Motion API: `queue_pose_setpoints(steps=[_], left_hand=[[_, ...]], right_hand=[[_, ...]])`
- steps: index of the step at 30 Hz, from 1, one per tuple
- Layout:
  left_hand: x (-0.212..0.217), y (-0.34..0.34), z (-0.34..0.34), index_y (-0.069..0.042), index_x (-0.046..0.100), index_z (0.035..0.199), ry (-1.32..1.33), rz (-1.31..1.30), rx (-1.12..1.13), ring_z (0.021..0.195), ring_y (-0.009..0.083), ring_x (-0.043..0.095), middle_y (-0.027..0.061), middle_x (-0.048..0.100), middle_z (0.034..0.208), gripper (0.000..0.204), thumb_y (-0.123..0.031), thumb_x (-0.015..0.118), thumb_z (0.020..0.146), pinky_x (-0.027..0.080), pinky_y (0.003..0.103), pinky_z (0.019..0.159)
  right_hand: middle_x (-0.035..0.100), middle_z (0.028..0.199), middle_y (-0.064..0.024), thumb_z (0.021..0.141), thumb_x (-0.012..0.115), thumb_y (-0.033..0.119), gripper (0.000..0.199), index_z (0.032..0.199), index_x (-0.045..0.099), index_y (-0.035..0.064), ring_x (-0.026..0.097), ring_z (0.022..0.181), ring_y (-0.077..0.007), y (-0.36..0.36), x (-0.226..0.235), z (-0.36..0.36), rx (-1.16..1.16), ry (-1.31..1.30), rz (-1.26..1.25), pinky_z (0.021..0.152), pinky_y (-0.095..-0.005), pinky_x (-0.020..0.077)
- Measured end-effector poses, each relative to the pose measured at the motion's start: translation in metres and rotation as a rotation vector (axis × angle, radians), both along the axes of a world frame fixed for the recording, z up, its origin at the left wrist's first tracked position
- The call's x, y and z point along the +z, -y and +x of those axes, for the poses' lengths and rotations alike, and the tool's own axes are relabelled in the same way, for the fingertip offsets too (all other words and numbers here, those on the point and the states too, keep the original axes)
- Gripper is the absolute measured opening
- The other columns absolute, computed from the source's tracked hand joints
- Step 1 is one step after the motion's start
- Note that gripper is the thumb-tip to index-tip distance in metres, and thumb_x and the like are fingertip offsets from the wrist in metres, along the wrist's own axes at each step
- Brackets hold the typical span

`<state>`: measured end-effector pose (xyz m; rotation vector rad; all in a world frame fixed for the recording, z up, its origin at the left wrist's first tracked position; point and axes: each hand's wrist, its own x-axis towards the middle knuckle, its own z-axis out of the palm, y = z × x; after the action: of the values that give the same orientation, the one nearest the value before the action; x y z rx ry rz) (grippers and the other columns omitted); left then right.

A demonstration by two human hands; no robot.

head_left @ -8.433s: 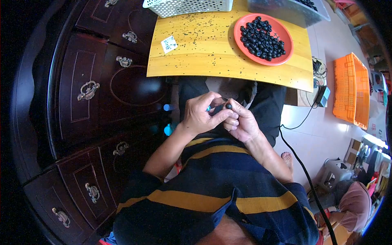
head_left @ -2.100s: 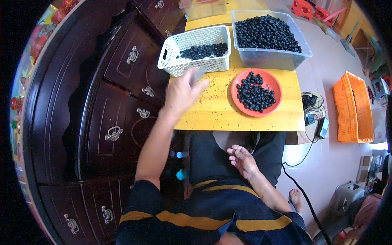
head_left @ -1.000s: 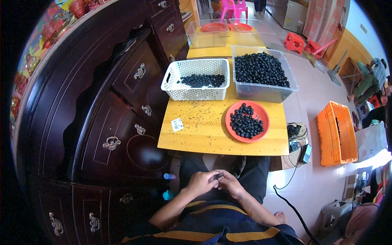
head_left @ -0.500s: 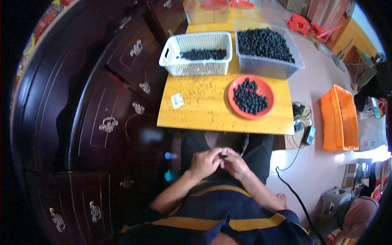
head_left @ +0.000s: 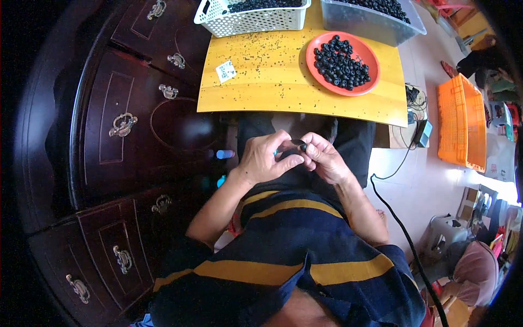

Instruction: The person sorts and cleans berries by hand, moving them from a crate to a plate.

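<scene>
Over the lap, just short of the near edge of the yellow wooden table [head_left: 261, 87], the left hand [head_left: 267, 161] and right hand [head_left: 324, 158] meet, fingertips pinched together on a small black rounded piece [head_left: 300, 146]; what it is, I cannot tell. Farther up the table sit a round red plate [head_left: 368, 57] of black beads [head_left: 340, 60] and a white plastic lattice basket [head_left: 250, 19].
</scene>
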<state>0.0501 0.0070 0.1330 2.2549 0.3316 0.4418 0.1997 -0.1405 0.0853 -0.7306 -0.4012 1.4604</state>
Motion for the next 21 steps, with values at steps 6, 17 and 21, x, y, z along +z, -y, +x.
queue_pose_setpoints(steps=[6,17,21], left_hand=[[0.012,-0.001,0.005,-0.007,0.059,0.084,-0.053,0.111,-0.077,0.064,0.0301,0.067,0.0109,0.065,0.071,0.044,-0.047,0.077,0.083,0.051,0.04,0.057],[0.011,-0.004,0.002,-0.007,0.055,0.076,-0.1,0.178,-0.131,0.065,0.0316,0.067,0.0114,0.064,0.069,0.045,-0.046,0.076,0.083,0.05,0.042,0.056],[0.012,-0.005,0.003,-0.007,0.055,0.075,-0.073,0.177,-0.133,0.064,0.0315,0.067,0.0102,0.064,0.068,0.045,-0.046,0.075,0.084,0.05,0.041,0.055]], right_hand=[[0.058,0.08,0.0055,0.098,0.063,0.04,0.031,0.104,0.061,0.0091,0.049,0.07,-0.0033,0.001,-0.001,0.008,0.12,0.18,0.062,0.062,-0.0196,0.0397],[0.059,0.079,0.0049,0.097,0.067,0.031,0.025,0.102,0.064,0.0073,0.05,0.069,-0.0035,-0.002,-0.002,0.016,0.213,0.284,0.087,0.061,-0.0197,0.0407],[0.06,0.081,0.0046,0.097,0.067,0.028,0.022,0.104,0.064,0.0076,0.051,0.07,-0.0036,-0.002,-0.001,0.015,0.19,0.252,0.066,0.062,-0.02,0.0426]])
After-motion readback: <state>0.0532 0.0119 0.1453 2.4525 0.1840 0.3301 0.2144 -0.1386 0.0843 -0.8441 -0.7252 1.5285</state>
